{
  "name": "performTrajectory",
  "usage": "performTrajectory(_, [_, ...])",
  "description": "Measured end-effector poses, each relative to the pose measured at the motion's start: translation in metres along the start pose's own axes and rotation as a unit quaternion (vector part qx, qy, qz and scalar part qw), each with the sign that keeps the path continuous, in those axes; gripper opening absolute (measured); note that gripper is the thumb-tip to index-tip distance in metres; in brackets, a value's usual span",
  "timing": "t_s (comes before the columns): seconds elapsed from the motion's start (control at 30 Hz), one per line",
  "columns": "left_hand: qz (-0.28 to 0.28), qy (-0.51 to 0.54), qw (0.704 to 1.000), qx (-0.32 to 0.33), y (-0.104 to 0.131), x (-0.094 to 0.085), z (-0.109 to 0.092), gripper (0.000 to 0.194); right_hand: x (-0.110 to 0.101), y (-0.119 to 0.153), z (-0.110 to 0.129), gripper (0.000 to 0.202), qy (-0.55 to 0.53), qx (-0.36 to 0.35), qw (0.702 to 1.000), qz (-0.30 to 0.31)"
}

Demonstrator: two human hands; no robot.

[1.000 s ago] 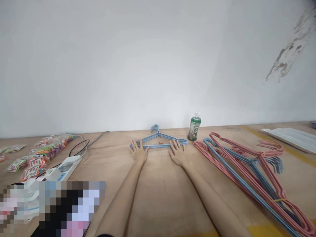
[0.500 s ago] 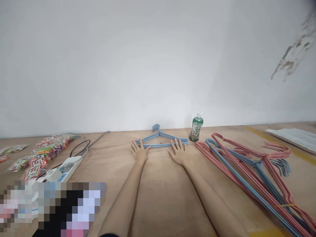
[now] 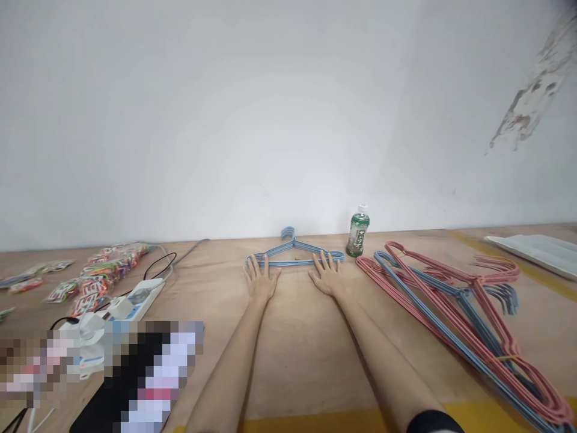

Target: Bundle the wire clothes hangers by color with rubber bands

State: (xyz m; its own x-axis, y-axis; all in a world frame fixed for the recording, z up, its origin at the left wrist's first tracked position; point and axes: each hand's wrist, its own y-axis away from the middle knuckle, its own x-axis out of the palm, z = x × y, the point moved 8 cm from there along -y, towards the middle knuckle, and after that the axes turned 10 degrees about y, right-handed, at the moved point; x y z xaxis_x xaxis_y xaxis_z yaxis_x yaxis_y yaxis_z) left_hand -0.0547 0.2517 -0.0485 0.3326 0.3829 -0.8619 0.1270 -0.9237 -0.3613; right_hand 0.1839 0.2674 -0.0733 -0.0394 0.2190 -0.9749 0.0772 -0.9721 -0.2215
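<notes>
A stack of blue clothes hangers lies at the far side of the wooden table, hooks toward the wall. My left hand rests flat with fingers spread, its fingertips over the left end of the hangers' bottom bars. Likewise my right hand lies open, fingertips on the right end of the same bars. Neither hand is wrapped round anything. To the right lies a larger pile of pink hangers, with more blue hangers among them and a yellowish band around the pile's near end.
A green-labelled bottle stands near the wall, just right of the stack. At far right lies a white tray. On the left are colourful packets, a white power strip with cables, and a pixelated dark item.
The camera view has shifted slightly, showing more of the table's left side and near edge. Both hands stay spread on the blue hangers, the left a little nearer the right.
</notes>
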Motion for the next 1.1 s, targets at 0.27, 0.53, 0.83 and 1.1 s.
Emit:
performTrajectory(0.27, [0.033, 0.053, 0.997, 0.039, 0.018, -0.005, -0.001, 0.048, -0.030, 0.024, 0.001, 0.052, -0.038, 0.045, 0.994, -0.093])
performTrajectory(0.53, [0.023, 0.156, 0.979, 0.126, 0.063, -0.032, -0.024, 0.035, -0.044, 0.075, 0.022, 0.030, -0.090, 0.026, 0.991, -0.093])
performTrajectory(0.83, [-0.028, 0.183, 0.971, 0.154, 0.097, -0.052, -0.037, 0.031, -0.047, 0.098, 0.031, 0.028, -0.135, 0.012, 0.988, -0.078])
performTrajectory(1.1, [-0.048, 0.132, 0.973, 0.181, 0.102, -0.054, -0.050, 0.048, -0.052, 0.098, 0.030, 0.036, -0.134, 0.019, 0.986, -0.096])
